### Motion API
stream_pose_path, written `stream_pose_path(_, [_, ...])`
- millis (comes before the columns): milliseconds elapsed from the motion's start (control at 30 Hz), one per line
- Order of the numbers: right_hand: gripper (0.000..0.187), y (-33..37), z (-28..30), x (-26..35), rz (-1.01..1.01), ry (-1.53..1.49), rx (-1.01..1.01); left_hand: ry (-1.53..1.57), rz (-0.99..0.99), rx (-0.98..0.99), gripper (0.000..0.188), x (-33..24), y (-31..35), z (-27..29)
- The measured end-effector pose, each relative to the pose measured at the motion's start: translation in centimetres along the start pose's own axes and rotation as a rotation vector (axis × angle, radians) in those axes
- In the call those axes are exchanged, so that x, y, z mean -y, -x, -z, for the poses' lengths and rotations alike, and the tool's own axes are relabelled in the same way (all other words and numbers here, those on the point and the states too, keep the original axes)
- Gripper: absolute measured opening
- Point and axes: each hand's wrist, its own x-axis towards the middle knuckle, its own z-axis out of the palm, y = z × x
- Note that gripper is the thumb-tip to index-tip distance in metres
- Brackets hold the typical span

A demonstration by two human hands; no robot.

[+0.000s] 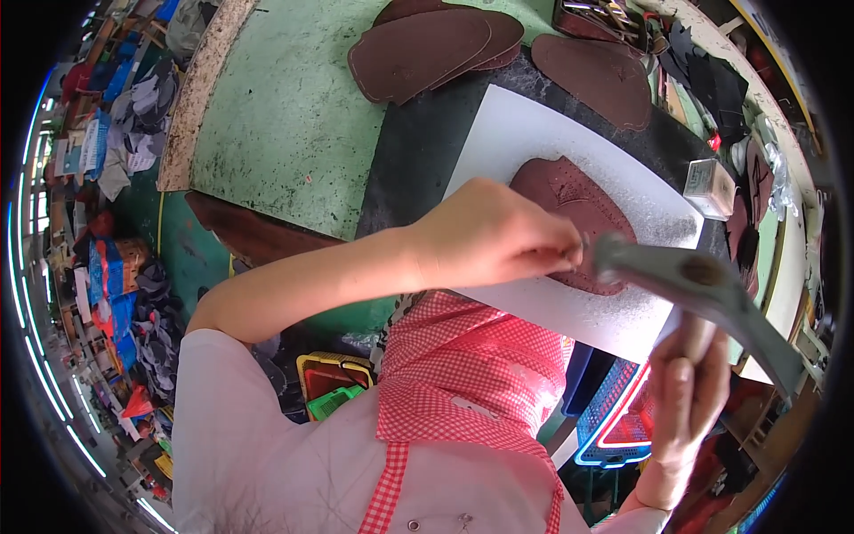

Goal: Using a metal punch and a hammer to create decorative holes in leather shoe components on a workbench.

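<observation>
My right hand (689,383) grips the handle of a metal hammer (703,276) at the right. The hammer's round striking face is close beside the fingertips of my left hand (498,236). Those fingers are pinched together over a dark reddish-brown leather piece (569,191), and what they hold is hidden behind them and the hammer head. Small holes and a curved cut pattern mark the leather. It lies flat on a white board (507,125), with my left hand covering part of it.
Under the white board is a black mat (400,160) on a green worktable (267,125). More brown leather pieces (418,53) lie at the far side. A small box (709,187) stands by the board's right edge. Blue and red plastic baskets (614,418) are below the table.
</observation>
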Motion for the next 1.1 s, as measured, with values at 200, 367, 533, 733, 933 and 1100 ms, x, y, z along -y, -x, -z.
stream_pose_path(200, [0.05,-2.5,3.7,-1.9,0.283,-0.18,0.45,0.257,0.108,0.015,0.012,0.5,-0.5,0.2])
stream_pose_path(367, [0.034,-0.3,1.2,0.0,0.055,0.312,0.142,-0.08,-0.117,-0.023,0.014,0.2,-0.1,0.2])
stream_pose_path(533, [0.024,-3.1,7.1,0.4,-0.008,-0.387,0.713,0.37,0.12,0.061,0.008,0.8,-0.7,1.1])
stream_pose_path(733, [0.035,-1.0,0.9,0.2,0.187,0.57,0.229,-0.116,-0.067,0.051,0.011,0.5,0.5,0.8])
stream_pose_path(933, [0.022,-5.0,10.5,-2.7,-0.067,-0.013,1.179,0.357,0.049,-0.011,0.015,1.5,-0.1,0.6])
stream_pose_path(1100, [0.057,-0.8,0.8,-2.5,0.48,0.61,0.026,0.014,-0.107,-0.078,0.011,0.8,0.6,0.6])
